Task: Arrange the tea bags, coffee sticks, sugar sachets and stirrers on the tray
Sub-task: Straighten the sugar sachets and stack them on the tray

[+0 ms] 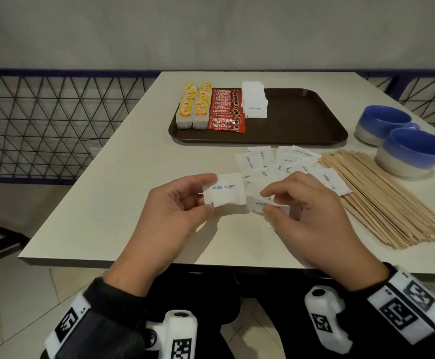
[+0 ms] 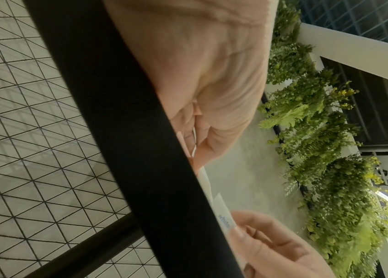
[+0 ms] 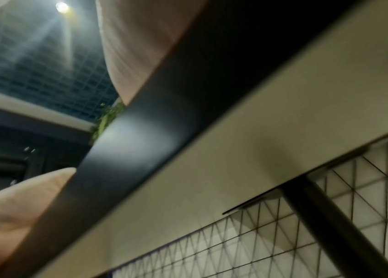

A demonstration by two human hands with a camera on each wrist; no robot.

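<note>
A dark brown tray (image 1: 302, 117) lies at the table's far middle. On its left part stand rows of yellow-tagged tea bags (image 1: 193, 107), red coffee sticks (image 1: 226, 110) and a stack of white sugar sachets (image 1: 254, 103). My left hand (image 1: 182, 203) pinches a small stack of white sugar sachets (image 1: 224, 193) above the table. My right hand (image 1: 296, 203) pinches another sugar sachet (image 1: 259, 203) beside it. Loose sugar sachets (image 1: 283, 161) lie just beyond my hands. Wooden stirrers (image 1: 382, 198) lie in a heap to the right.
Two blue and white cups (image 1: 403, 143) stand at the right edge of the table (image 1: 107, 190), close to the stirrers. A wire mesh railing (image 1: 55, 120) runs behind and left. The right part of the tray is bare.
</note>
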